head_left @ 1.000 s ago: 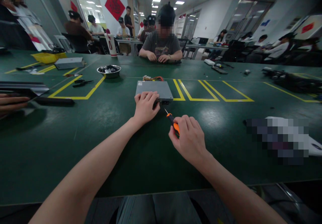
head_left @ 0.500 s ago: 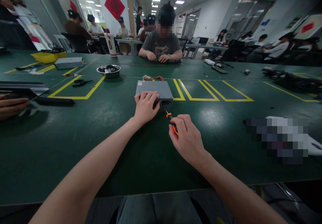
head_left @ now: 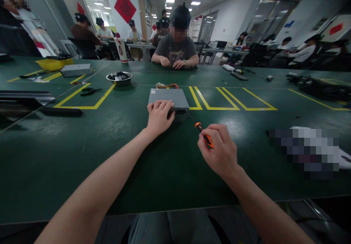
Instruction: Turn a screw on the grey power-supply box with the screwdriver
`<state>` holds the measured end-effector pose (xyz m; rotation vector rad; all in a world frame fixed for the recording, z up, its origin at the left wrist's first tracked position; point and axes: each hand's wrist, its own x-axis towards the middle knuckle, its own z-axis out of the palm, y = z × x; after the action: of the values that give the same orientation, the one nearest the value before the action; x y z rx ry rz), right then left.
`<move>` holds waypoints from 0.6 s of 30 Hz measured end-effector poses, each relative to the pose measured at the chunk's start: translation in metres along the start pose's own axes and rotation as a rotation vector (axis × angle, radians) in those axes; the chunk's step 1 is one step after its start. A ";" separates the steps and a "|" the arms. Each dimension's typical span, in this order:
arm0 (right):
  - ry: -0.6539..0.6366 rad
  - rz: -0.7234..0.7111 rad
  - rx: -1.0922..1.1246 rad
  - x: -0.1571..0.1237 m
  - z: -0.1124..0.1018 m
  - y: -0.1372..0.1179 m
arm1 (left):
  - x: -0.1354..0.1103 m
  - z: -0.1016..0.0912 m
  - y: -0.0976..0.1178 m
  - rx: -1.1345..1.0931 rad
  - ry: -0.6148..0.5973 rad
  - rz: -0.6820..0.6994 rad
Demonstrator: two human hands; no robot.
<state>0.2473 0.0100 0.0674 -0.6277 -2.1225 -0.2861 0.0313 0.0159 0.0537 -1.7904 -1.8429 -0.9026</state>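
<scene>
A grey metal computer power supply (head_left: 177, 96) lies flat on the green table, its bundle of coloured wires (head_left: 168, 86) at the far side. My left hand (head_left: 160, 116) grips its near left part, with the fingers on the top face and the thumb down at the front side. In my right hand (head_left: 221, 149) is a screwdriver (head_left: 198, 126) with an orange and black handle, fingers wrapped round it. Its thin shaft points up and left to the near right corner of the power supply, close by the socket. Whether the tip touches the case I cannot tell.
A metal bowl (head_left: 119, 78) of small dark parts stands at the back left, near a grey metal box (head_left: 76, 69) and a yellow tray (head_left: 53, 64). Black cables (head_left: 315, 87) lie at the right. Across the table sits a person (head_left: 175, 48).
My right hand has moved right with the screwdriver, and its tip has shifted from below the socket to the front right corner. My left hand stays on the power supply.
</scene>
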 end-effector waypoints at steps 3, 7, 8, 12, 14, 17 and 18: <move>-0.009 -0.001 0.006 0.001 0.001 0.000 | 0.000 0.001 0.000 -0.001 -0.005 -0.002; -0.021 -0.001 0.010 0.001 0.002 -0.001 | 0.000 0.002 -0.001 -0.014 -0.004 -0.015; -0.028 -0.001 0.010 0.001 0.002 -0.001 | 0.000 0.002 -0.001 -0.017 -0.001 -0.014; -0.047 -0.004 0.019 0.002 0.002 -0.002 | 0.000 0.002 0.000 -0.020 0.000 -0.010; -0.048 -0.006 0.026 0.001 0.002 -0.002 | 0.000 0.001 0.000 -0.019 -0.006 -0.013; -0.050 -0.003 0.026 0.001 0.003 -0.002 | 0.000 0.000 0.000 -0.015 -0.010 -0.011; -0.051 -0.001 0.024 0.001 0.003 -0.002 | 0.000 0.000 0.000 -0.013 -0.011 -0.010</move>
<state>0.2441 0.0098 0.0663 -0.6262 -2.1714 -0.2470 0.0315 0.0159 0.0537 -1.7991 -1.8586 -0.9127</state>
